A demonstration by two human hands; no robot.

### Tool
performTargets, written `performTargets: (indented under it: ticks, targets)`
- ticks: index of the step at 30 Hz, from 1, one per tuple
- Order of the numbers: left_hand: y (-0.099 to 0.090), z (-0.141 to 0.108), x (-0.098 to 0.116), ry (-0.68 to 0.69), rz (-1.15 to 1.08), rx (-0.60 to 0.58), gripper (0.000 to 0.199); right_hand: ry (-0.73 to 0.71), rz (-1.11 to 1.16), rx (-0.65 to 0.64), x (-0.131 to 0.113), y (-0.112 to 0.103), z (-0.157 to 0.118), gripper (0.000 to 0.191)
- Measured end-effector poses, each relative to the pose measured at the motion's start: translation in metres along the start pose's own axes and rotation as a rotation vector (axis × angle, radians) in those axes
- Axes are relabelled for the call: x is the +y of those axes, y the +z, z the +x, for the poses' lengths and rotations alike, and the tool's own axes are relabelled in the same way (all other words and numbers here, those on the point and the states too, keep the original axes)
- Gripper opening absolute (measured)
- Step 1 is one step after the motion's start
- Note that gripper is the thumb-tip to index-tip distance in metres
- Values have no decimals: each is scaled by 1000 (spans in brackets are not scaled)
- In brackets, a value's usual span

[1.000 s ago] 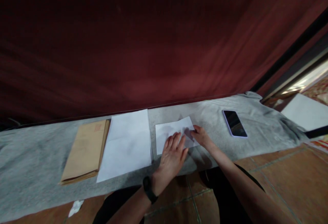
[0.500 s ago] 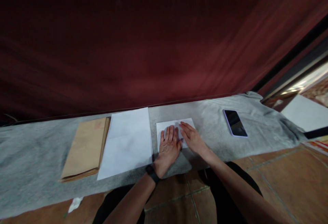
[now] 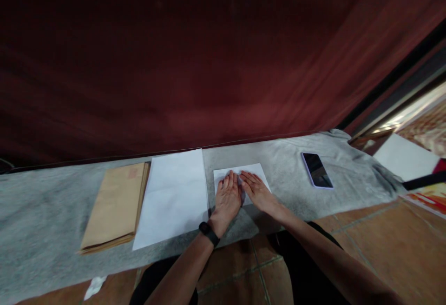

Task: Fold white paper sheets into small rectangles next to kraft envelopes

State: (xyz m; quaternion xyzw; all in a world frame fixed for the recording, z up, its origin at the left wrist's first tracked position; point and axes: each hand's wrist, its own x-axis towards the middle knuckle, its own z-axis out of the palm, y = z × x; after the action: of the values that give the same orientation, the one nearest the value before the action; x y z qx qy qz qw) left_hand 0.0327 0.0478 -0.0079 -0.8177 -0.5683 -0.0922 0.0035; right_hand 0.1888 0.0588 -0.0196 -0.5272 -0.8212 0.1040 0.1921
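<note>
A small white sheet, perhaps folded, (image 3: 259, 171) lies on the grey cloth (image 3: 289, 175) in front of me. My left hand (image 3: 227, 199) rests flat on its left part, fingers stretched out, with a black band on the wrist. Flat on the middle and right of the same paper is my right hand (image 3: 257, 190), its fingers extended toward the upper left. The two hands are side by side, close together, and cover much of the paper. Neither is closed round anything.
Left of the hands lie larger white sheets (image 3: 174, 198), then a stack of brown envelopes (image 3: 113, 205). To the right is a phone (image 3: 317, 170) in a purple case. A dark red curtain (image 3: 209, 63) hangs behind. White scrap (image 3: 95, 287) lies at the lower left.
My right hand has shifted slightly left and down over the paper, closer to my left hand. My left hand's fingers are closer together. The view has shifted slightly.
</note>
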Motion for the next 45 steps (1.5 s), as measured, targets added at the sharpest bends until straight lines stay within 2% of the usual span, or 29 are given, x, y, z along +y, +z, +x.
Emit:
performTargets:
  ticks: [5,12,17,24,28,31,34,38,40,45]
  targets:
    - [7,-2,-2,-9,12,42,56,-63,-65,-45,-4,0,6,48]
    - [17,0,-4,-28,4,37,56,-62,-136,18,0,8,15,49]
    - [17,-2,-2,-91,9,56,57,1,-218,55,15,7,22,51]
    - [13,-1,-4,-181,-2,59,60,116,-193,114,34,4,11,55]
    - [13,6,4,-91,-39,95,59,126,-181,126,36,2,7,55]
    - [14,12,15,13,-51,55,57,115,-195,125,35,1,8,53]
    - [15,15,20,9,-30,15,57,120,-203,109,34,-2,9,53]
    - [16,16,12,-29,-15,13,57,135,-189,93,30,-5,8,54]
    - [15,17,7,-45,-14,13,56,106,-156,81,24,-4,5,54]
    - [12,20,-5,-43,-29,3,54,-72,-73,-10,6,2,-9,50]
